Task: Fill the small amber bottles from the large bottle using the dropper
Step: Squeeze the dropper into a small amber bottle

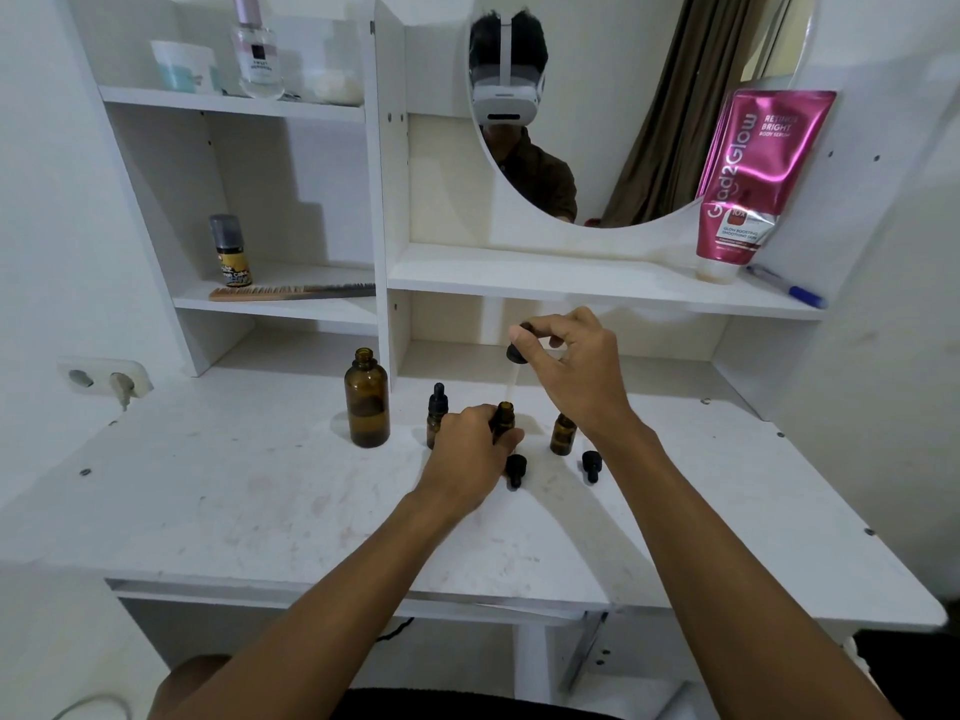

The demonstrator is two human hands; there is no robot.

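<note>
The large amber bottle (367, 398) stands uncapped on the white desk (260, 491). To its right stand three small amber bottles. The left one (436, 415) wears its black dropper cap. My left hand (470, 449) grips the open middle one (503, 419). The right one (562, 433) is open, partly behind my right wrist. My right hand (574, 368) pinches the black bulb of the dropper (515, 363), whose glass tube points down just above the middle bottle's mouth. Two loose black caps (516, 470) (591, 465) lie in front of the bottles.
A shelf unit with an oval mirror (623, 96) rises behind the desk. A pink tube (748, 184) and a blue pen (789, 288) rest on the right shelf, a comb (291, 292) and a small can (231, 252) on the left. A wall socket (104, 379) sits far left.
</note>
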